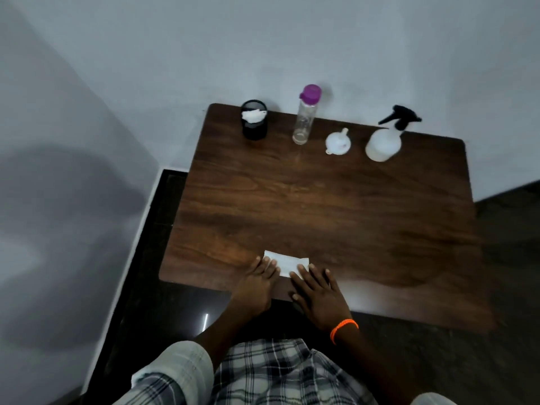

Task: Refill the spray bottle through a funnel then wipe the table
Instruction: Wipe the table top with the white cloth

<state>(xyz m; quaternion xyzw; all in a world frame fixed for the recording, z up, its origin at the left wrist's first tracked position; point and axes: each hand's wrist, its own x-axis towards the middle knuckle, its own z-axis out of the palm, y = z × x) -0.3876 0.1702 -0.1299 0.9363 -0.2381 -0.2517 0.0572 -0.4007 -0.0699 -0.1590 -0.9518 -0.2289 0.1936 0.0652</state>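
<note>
A white folded tissue (287,263) lies flat near the front edge of the brown wooden table (336,211). My left hand (257,285) presses its left end with straight fingers. My right hand (320,295), with an orange band at the wrist, lies flat with fingertips on its right end. At the back right stands the white spray bottle (384,143) with its black trigger head on. The small white funnel (338,143) lies to the left of it. A clear bottle (305,116) with a purple cap stands further left.
A black cup (254,119) with white tissue in it stands at the table's back left. The table is pushed against a white wall. Dark floor (146,287) shows at the left and right of the table.
</note>
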